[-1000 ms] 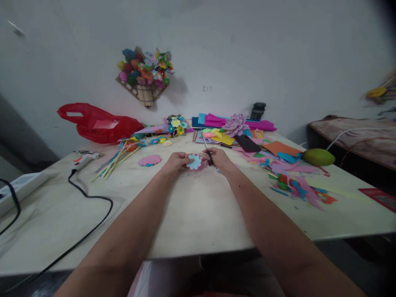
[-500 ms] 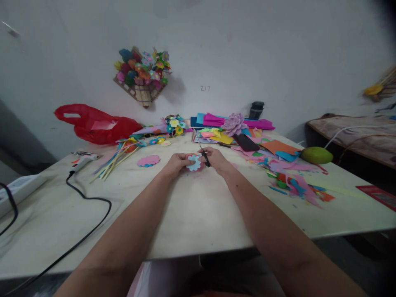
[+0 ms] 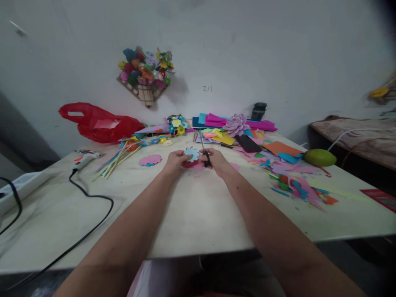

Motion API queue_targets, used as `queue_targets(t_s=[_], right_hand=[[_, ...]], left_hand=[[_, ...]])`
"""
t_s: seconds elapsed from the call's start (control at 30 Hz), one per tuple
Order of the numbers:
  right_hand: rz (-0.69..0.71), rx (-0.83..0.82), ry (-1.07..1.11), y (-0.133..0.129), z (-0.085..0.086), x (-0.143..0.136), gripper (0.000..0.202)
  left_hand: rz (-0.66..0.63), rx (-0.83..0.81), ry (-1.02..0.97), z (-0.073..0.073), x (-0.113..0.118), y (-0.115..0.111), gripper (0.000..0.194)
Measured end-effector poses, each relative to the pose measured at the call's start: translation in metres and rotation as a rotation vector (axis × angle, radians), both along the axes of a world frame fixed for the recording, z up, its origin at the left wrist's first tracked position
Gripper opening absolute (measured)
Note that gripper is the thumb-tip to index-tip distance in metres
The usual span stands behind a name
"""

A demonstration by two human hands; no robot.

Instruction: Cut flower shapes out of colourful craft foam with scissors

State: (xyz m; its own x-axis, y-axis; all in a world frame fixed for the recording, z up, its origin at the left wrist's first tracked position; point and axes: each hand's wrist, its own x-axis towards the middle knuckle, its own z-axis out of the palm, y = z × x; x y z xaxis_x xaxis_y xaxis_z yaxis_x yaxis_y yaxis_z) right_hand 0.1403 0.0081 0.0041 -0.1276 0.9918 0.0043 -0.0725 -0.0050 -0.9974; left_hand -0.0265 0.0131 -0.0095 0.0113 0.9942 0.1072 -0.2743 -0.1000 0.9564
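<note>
My left hand (image 3: pixel 176 161) pinches a light blue scalloped flower cutout (image 3: pixel 192 154) by its left side, with a red piece (image 3: pixel 189 164) showing beneath it. Close on its right, my right hand (image 3: pixel 214 159) is closed round the black handles of a pair of scissors (image 3: pixel 203 144). The blades point up and away from me, beside the flower's right edge. Fingertips of the right hand are near that edge; whether they touch it I cannot tell. A pink scalloped cutout (image 3: pixel 150 159) with blue under it lies on the table left of my hands.
At left are a glue gun (image 3: pixel 87 160) with a black cord, a power strip (image 3: pixel 23 187) and a red plastic bag (image 3: pixel 102 126). Coloured sheets, a purple flower (image 3: pixel 236 124), a dark phone-like slab (image 3: pixel 248 143), paper scraps (image 3: pixel 305 189) and a green fruit (image 3: pixel 320 157) lie right.
The flower cutout has turned and tilted in my left hand, so the red piece under it now shows. The scissors stand slightly more upright. The whole view has shifted a little.
</note>
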Motion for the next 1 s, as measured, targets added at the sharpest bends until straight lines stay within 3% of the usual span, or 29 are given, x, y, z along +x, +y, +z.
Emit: queue_targets(t_s=[0.17,0.83,1.0], right_hand=[[0.062,-0.007,-0.051,0.0,-0.001,0.003,0.023],[0.321,0.028,-0.175,-0.01,0.005,0.018,0.043],[0.367,0.068,-0.235,-0.012,0.007,0.018,0.04]], left_hand=[[0.053,0.015,-0.056,0.003,-0.004,0.0,0.027],[0.138,-0.023,-0.182,0.005,-0.003,0.004,0.018],[0.14,-0.041,-0.181,0.006,-0.003,0.004,0.018]])
